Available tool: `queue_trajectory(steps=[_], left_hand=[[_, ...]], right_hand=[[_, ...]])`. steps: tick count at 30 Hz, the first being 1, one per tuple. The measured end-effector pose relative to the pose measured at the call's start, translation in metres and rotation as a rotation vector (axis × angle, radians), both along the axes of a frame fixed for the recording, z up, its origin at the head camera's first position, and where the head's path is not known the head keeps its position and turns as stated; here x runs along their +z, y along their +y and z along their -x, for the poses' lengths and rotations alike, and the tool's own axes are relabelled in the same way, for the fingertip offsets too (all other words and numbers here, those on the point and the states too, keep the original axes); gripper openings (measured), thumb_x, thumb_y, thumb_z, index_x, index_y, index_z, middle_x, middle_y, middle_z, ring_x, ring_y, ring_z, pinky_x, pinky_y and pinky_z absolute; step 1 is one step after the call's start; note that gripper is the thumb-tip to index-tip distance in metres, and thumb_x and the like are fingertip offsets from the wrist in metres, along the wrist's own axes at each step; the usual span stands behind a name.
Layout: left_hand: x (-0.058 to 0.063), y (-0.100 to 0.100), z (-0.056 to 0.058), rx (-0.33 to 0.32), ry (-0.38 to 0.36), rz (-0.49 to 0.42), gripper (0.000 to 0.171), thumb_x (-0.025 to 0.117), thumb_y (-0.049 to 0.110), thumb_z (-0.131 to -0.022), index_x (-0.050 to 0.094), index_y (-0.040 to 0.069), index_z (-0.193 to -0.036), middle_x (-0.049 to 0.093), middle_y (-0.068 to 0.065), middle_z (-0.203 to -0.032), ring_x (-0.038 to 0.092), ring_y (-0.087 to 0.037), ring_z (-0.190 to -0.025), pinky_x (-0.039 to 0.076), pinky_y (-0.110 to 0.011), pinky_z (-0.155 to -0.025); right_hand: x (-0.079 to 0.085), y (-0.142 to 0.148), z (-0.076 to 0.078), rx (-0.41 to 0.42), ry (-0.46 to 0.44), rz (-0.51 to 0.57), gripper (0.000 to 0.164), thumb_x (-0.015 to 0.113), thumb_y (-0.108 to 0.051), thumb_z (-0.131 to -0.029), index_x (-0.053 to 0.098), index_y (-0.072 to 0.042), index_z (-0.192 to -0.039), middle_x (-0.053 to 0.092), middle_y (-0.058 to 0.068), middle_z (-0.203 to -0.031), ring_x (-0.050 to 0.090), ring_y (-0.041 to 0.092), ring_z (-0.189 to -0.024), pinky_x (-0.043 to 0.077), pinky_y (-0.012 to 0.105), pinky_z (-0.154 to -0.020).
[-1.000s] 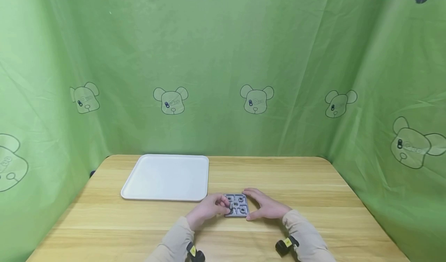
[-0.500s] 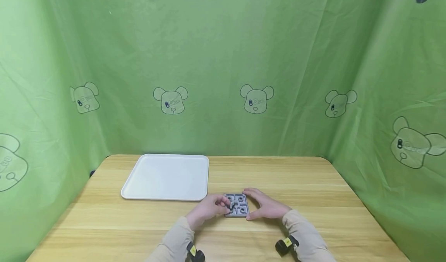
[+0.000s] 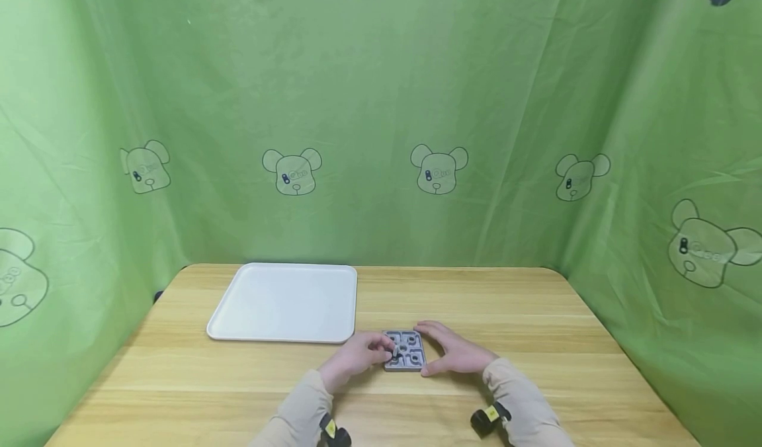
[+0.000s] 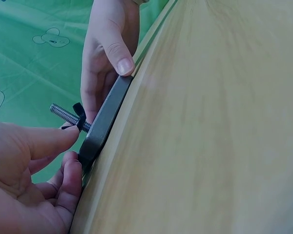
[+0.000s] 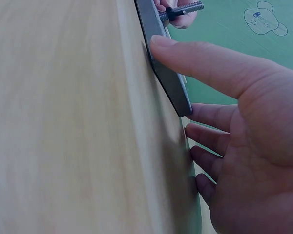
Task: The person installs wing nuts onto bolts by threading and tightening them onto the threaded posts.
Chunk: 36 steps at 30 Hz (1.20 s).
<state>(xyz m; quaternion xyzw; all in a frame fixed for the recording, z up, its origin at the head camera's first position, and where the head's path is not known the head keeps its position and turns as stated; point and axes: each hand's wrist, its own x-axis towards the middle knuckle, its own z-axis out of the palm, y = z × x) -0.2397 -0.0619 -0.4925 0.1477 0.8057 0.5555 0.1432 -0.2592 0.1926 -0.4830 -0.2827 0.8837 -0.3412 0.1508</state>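
A square grey metal plate (image 3: 415, 359) with recessed sections and round holes lies on the table in front of me. From its near left part rises a threaded bolt (image 4: 61, 113), carrying a black wing nut (image 4: 80, 115) partway along the thread. My left hand (image 3: 357, 354) pinches the wing nut, the thumb against one wing; the index fingertip is mostly hidden. Its lower fingers curl beside the plate's left edge. On the other side, my right hand (image 3: 457, 354) holds the plate between thumb and forefinger at its right corners, the remaining fingers extended past it.
A white rectangular tray (image 3: 282, 301) lies on the wooden table (image 3: 488, 295), behind and left of the plate. Green printed curtains (image 3: 369, 222) stand around the back and both sides of the table.
The wing nut's wings have turned under my left thumb and fingers, which shifted slightly. The plate, my right hand and the tray have stayed put.
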Motion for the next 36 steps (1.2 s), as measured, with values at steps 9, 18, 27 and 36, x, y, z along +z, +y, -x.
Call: queue_trajectory(steps=[9, 18, 27, 36], left_hand=[[0.0003, 0.0002, -0.0006, 0.010, -0.001, -0.004, 0.017, 0.066, 0.007, -0.087, 0.069, 0.008, -0.104, 0.056, 0.001, -0.080, 0.048, -0.012, -0.067, 0.040, -0.022, -0.056], [-0.0003, -0.0013, 0.0006, 0.042, -0.050, -0.058, 0.022, 0.071, 0.006, -0.081, 0.060, 0.004, -0.100, 0.055, -0.001, -0.083, 0.050, -0.014, -0.074, 0.042, -0.023, -0.061], [0.0005, -0.0010, 0.0009, 0.038, -0.010, -0.018, 0.024, 0.078, 0.008, -0.074, 0.061, 0.003, -0.091, 0.059, -0.002, -0.082, 0.053, -0.016, -0.077, 0.041, -0.028, -0.070], [0.0014, -0.0007, 0.0016, 0.005, -0.026, -0.043, 0.026, 0.078, 0.005, -0.073, 0.066, 0.004, -0.096, 0.057, 0.000, -0.083, 0.051, -0.015, -0.079, 0.041, -0.025, -0.073]], right_hand=[[0.0012, 0.0004, -0.0003, 0.002, 0.016, -0.009, 0.095, 0.079, -0.038, -0.075, 0.032, 0.000, -0.148, 0.024, 0.027, -0.156, 0.024, 0.050, -0.142, 0.018, 0.070, -0.111], [0.0015, -0.0002, -0.0010, -0.004, 0.001, -0.009, 0.094, 0.079, -0.037, -0.075, 0.032, -0.001, -0.149, 0.024, 0.026, -0.156, 0.023, 0.049, -0.143, 0.017, 0.070, -0.111], [0.0034, 0.0003, -0.0014, 0.005, 0.015, -0.010, 0.094, 0.078, -0.036, -0.075, 0.031, 0.000, -0.149, 0.024, 0.026, -0.156, 0.023, 0.051, -0.142, 0.017, 0.071, -0.110], [0.0041, -0.0002, -0.0017, 0.002, 0.022, -0.024, 0.095, 0.078, -0.037, -0.075, 0.031, 0.000, -0.149, 0.024, 0.026, -0.156, 0.023, 0.050, -0.142, 0.018, 0.070, -0.111]])
